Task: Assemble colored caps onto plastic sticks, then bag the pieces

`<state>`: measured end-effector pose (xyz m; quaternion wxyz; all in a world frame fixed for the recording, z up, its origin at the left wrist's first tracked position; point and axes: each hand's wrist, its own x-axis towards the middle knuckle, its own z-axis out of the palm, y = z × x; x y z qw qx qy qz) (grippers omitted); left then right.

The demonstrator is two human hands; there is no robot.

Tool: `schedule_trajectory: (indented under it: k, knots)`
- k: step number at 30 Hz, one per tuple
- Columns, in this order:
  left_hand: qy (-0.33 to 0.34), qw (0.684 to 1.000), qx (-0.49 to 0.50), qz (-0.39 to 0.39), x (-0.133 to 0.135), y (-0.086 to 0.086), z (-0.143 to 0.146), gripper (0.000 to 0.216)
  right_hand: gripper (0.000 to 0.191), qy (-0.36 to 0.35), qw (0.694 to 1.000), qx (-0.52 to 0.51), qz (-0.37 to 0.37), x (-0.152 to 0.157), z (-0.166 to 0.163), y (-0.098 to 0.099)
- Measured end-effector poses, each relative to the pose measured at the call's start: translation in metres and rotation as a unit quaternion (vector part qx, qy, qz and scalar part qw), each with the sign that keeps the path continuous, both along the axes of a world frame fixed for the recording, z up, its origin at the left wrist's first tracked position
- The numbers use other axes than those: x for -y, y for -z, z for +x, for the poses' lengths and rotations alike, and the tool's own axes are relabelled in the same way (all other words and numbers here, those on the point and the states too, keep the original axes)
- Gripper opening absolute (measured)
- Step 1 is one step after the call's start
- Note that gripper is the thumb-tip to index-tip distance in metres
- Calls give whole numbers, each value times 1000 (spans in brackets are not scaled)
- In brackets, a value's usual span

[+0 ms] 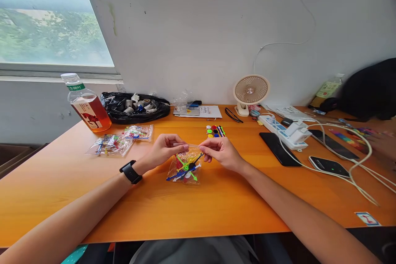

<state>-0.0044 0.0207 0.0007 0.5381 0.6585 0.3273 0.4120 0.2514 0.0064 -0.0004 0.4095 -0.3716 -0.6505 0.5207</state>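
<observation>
A clear plastic bag (pixel 185 169) of colourful plastic arrow pieces hangs just over the table in front of me. My left hand (pixel 167 148) pinches the left end of its top edge between thumb and fingers. At the right end of the same edge, my right hand (pixel 219 152) has its thumb and fingers closed on the plastic. Inside are blue, green, yellow, white and black pieces, with some red. Beyond my right hand, round discs (pixel 209 131) and thin coloured arrows (pixel 220 131) lie in a small group on the table.
Two filled clear bags (pixel 109 143) lie to the left, near a tea bottle (pixel 89 109). A black plastic bag (pixel 136 109) of grey rolls and a small fan (pixel 251 90) stand by the wall. Phones (pixel 329 166), a power strip (pixel 283 132) and cables occupy the right.
</observation>
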Motion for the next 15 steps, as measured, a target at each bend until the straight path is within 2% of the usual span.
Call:
schedule_trajectory:
  k: [10,13,15]
  knots:
    - [18,999,-19,21,7,2,9,44,45,14,999,-40,-13,4,-6,4]
    - [-14,993,-71,89,-3,-8,-5,44,49,27,998,-54,-19,4,-7,10]
    - [-58,974,-146,161,-13,-20,-22,44,49,35,998,-43,-3,3,-7,17]
